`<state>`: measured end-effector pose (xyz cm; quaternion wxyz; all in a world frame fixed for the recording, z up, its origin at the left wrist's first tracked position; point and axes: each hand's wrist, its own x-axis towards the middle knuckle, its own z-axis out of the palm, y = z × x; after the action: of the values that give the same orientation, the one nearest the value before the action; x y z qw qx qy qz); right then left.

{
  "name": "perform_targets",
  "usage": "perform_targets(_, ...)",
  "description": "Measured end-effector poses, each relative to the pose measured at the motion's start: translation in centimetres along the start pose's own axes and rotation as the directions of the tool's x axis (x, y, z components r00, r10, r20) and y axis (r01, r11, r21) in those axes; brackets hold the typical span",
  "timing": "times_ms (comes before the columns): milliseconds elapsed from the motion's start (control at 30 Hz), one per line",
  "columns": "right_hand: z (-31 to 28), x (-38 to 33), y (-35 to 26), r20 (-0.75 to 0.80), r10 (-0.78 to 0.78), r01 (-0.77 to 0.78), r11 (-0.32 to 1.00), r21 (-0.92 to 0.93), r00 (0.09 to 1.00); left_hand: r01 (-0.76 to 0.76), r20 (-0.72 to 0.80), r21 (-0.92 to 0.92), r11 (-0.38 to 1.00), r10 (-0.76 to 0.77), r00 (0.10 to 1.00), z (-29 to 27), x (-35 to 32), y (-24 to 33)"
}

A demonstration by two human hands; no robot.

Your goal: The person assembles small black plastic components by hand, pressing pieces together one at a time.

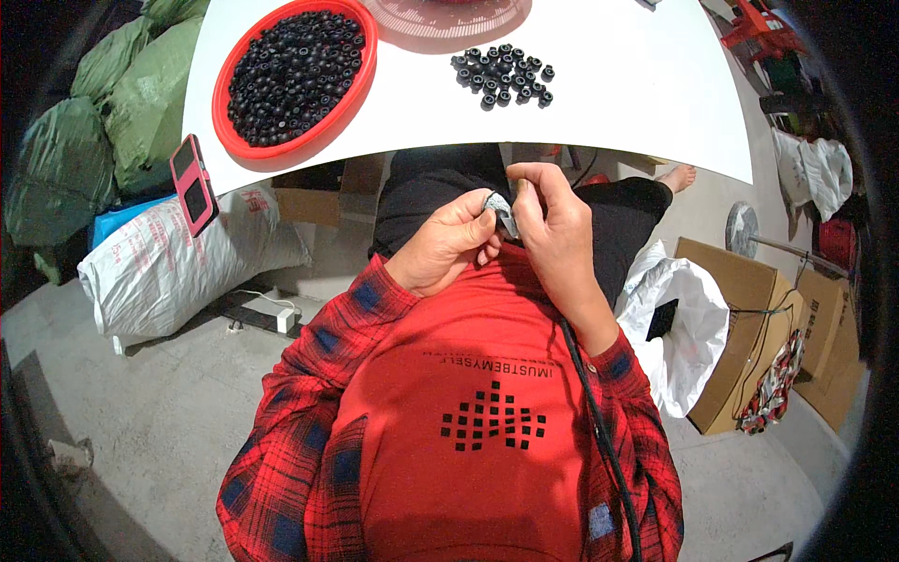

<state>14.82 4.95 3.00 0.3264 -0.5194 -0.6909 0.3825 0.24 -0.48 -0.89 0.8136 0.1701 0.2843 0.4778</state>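
Note:
Above my lap, just in front of the table's near edge, my two hands are close together. My left hand (448, 239) is closed, pinching a small, soft-looking grey piece (502, 214) with a dark edge between thumb and fingers. My right hand (555, 220) is right beside it, thumb and index finger bent together in a pinch; what they hold, if anything, is hidden. On the white table ahead lies a loose group of small black round parts (504, 75) with holes in them. To their left, a red round tray (370, 56) is filled with many more such parts.
A pink translucent basket (449, 33) stands at the table's far side. A pink phone-like device (194, 185) sits at the left table edge. White sacks (178, 267) and green bags (66, 169) are on the left; a white plastic bag (679, 328) and cardboard boxes (740, 328) are on the right.

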Motion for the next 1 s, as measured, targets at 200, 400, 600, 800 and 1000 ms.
perform_targets(200, -0.5, 1.0, 2.1, -0.144, 0.115, -0.112, 0.993, 0.031, 0.983, 0.043, 0.134, 0.049, 0.998, -0.049, 0.990, -0.2, -0.1, -0.2)
perform_targets(400, -1.3, 1.0, 1.7, -0.037, 0.160, -0.147, 0.962, 0.229, 0.987, 0.018, 0.101, -0.066, 0.998, -0.011, 0.995, -0.6, 0.1, -0.2)
perform_targets(600, -2.1, 0.6, 0.7, 0.174, 0.190, -0.236, 0.924, 0.301, 0.966, 0.014, 0.090, -0.084, 0.996, -0.007, 0.996, -0.3, 0.2, 0.3)
perform_targets(800, -2.4, 0.3, -0.5, 0.313, 0.145, -0.260, 0.894, 0.366, 0.939, 0.021, 0.115, -0.095, 0.995, -0.010, 0.993, -0.5, 0.4, 0.2)
perform_targets(1000, -3.0, 0.5, -1.0, 0.486, 0.150, -0.368, 0.843, 0.392, 0.861, 0.022, 0.101, -0.083, 0.996, -0.013, 0.995, -0.2, 0.9, 0.2)
